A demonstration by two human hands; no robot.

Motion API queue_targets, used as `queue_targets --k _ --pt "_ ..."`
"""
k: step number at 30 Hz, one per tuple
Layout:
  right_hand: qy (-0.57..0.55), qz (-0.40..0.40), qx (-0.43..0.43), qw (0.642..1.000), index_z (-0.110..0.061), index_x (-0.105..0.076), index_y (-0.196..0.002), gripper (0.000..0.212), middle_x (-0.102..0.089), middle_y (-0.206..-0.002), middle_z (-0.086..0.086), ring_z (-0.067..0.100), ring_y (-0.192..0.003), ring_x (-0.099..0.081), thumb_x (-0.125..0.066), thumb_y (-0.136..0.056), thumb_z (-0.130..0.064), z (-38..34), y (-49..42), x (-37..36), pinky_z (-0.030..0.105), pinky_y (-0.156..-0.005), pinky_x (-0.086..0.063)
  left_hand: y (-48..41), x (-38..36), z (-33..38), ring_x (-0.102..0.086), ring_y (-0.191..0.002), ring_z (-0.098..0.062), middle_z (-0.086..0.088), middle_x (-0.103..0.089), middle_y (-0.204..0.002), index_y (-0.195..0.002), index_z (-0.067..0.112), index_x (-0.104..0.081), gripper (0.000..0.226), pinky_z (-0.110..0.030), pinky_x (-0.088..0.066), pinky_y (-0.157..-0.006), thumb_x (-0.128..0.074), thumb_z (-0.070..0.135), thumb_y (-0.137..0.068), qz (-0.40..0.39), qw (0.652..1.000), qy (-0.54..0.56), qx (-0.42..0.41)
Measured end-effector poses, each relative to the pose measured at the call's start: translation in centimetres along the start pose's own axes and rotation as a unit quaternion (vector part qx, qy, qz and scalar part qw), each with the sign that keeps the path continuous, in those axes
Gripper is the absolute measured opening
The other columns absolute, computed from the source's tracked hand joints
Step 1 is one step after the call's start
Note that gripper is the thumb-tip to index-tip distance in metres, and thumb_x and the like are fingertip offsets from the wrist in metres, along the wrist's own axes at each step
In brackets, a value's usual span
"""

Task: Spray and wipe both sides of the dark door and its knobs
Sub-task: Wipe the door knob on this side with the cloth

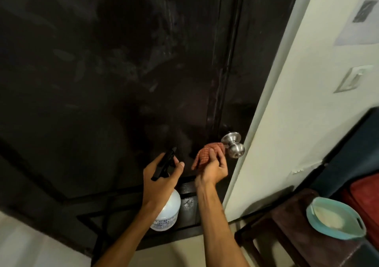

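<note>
The dark door (106,65) fills most of the view, its face streaked and smudged. A silver knob (233,144) sticks out near its right edge. My left hand (160,176) grips the black trigger head of a white spray bottle (167,211), nozzle aimed at the door. My right hand (213,170) holds a bunched reddish-orange cloth (207,153) just left of and below the knob; whether the cloth touches the knob is unclear.
A pale wall (303,106) with a light switch (352,78) stands right of the door. Below it, a dark wooden stool (287,225) carries a teal bowl (336,219). Dark blue and red fabric lies at the far right.
</note>
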State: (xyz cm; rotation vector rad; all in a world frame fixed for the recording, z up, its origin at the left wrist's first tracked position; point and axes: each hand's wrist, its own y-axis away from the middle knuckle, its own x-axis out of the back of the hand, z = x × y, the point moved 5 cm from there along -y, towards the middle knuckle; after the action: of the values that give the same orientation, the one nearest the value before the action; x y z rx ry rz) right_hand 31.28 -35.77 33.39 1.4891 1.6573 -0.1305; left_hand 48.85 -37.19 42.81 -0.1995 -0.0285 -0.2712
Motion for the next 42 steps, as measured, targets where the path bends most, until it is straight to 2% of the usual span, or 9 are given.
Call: queue_targets --k 6,10,15,25,28,31,34,38,42 --pt "-0.102 0.070 0.014 0.992 -0.014 -0.073 -0.097 0.027 -0.072 -0.098 0.007 0.027 -0.096 -0.067 -0.063 -0.089 0.010 -0.8 -1.0 0.9 0.031 -0.072 -0.057 -0.3 0.7 -0.8 -0.054 -0.049 -0.001 0.014 -0.061 -0.059 -0.080 0.014 -0.069 0.015 -0.015 -0.041 -0.052 -0.077 0.008 -0.090 -0.064 0.998 -0.016 0.020" --pt "-0.043 -0.017 0.015 0.999 -0.007 -0.076 -0.108 0.026 -0.075 -0.109 0.007 0.023 -0.099 -0.072 -0.067 -0.088 0.008 0.1 0.8 -0.9 0.031 -0.077 -0.059 -1.5 0.4 -1.0 -0.053 -0.051 -0.003 0.013 -0.061 -0.060 -0.080 0.020 -0.070 0.015 -0.022 -0.042 -0.056 -0.079 0.012 -0.089 -0.079 0.996 -0.028 0.024" --pt "-0.093 0.040 -0.004 0.995 -0.006 -0.074 -0.106 0.027 -0.075 -0.101 0.007 0.027 -0.098 -0.070 -0.062 -0.089 0.011 -0.8 -0.3 0.5 0.030 -0.071 -0.056 -1.2 -0.8 -1.3 -0.053 -0.051 -0.006 0.011 -0.060 -0.059 -0.077 0.028 -0.070 0.019 -0.026 -0.042 -0.055 -0.079 0.016 -0.090 -0.119 0.992 -0.029 0.029" --pt "-0.128 -0.002 -0.090 0.988 -0.009 -0.070 -0.123 0.039 -0.068 -0.102 0.013 0.024 -0.086 -0.065 -0.051 -0.092 0.003 -5.9 -4.6 2.7 0.032 -0.066 -0.058 -0.9 -2.5 0.1 -0.051 -0.045 -0.003 0.011 -0.058 -0.056 -0.080 0.013 -0.069 0.015 -0.015 -0.040 -0.047 -0.076 0.009 -0.091 -0.104 0.994 -0.012 0.022" --pt "-0.059 -0.045 -0.088 0.993 -0.011 -0.073 -0.106 0.041 -0.066 -0.115 0.017 0.031 -0.095 -0.065 -0.046 -0.087 0.012 -7.9 -5.1 3.4 0.038 -0.070 -0.058 -0.6 -3.5 0.3 -0.054 -0.046 -0.002 0.012 -0.059 -0.056 -0.081 0.011 -0.069 0.013 -0.014 -0.041 -0.045 -0.076 0.007 -0.091 -0.093 0.995 -0.007 0.023" --pt "0.023 -0.089 -0.012 0.996 -0.007 -0.069 -0.101 0.038 -0.069 -0.104 0.009 0.026 -0.090 -0.065 -0.043 -0.089 0.019 -10.7 -5.9 3.4 0.028 -0.065 -0.057 -0.5 -4.3 0.8 -0.056 -0.048 -0.002 0.013 -0.059 -0.056 -0.082 0.009 -0.069 0.012 -0.012 -0.043 -0.048 -0.075 0.004 -0.091 -0.088 0.996 0.000 0.015" --pt "0.179 -0.166 0.187 0.951 -0.002 -0.074 -0.094 0.029 -0.073 -0.104 0.007 0.029 -0.102 -0.069 -0.057 -0.084 0.020 -13.8 -5.9 0.6 0.026 -0.085 -0.058 -0.3 -4.8 0.8 -0.056 -0.047 -0.002 0.013 -0.059 -0.055 -0.082 0.009 -0.068 0.013 -0.013 -0.044 -0.049 -0.074 0.002 -0.091 -0.067 0.998 0.003 0.013" --pt "0.465 -0.245 0.356 0.773 -0.013 -0.079 -0.102 0.035 -0.067 -0.127 -0.004 0.012 -0.120 -0.062 -0.062 -0.086 0.013 -13.1 -5.5 -1.5 0.032 -0.110 -0.047 0.0 -5.9 0.3 -0.055 -0.047 -0.003 0.013 -0.059 -0.056 -0.082 0.009 -0.068 0.013 -0.014 -0.044 -0.049 -0.075 0.002 -0.091 -0.047 0.998 0.007 0.030" --pt "0.439 -0.193 0.300 0.825 -0.021 -0.079 -0.087 0.035 -0.071 -0.103 -0.012 0.008 -0.099 -0.068 -0.064 -0.084 0.009 -14.2 -7.6 -0.3 0.048 -0.097 -0.056 0.5 -7.3 -0.1 -0.056 -0.047 -0.003 0.014 -0.058 -0.054 -0.083 0.010 -0.069 0.012 -0.014 -0.045 -0.050 -0.075 0.003 -0.091 -0.047 0.998 -0.002 0.032"
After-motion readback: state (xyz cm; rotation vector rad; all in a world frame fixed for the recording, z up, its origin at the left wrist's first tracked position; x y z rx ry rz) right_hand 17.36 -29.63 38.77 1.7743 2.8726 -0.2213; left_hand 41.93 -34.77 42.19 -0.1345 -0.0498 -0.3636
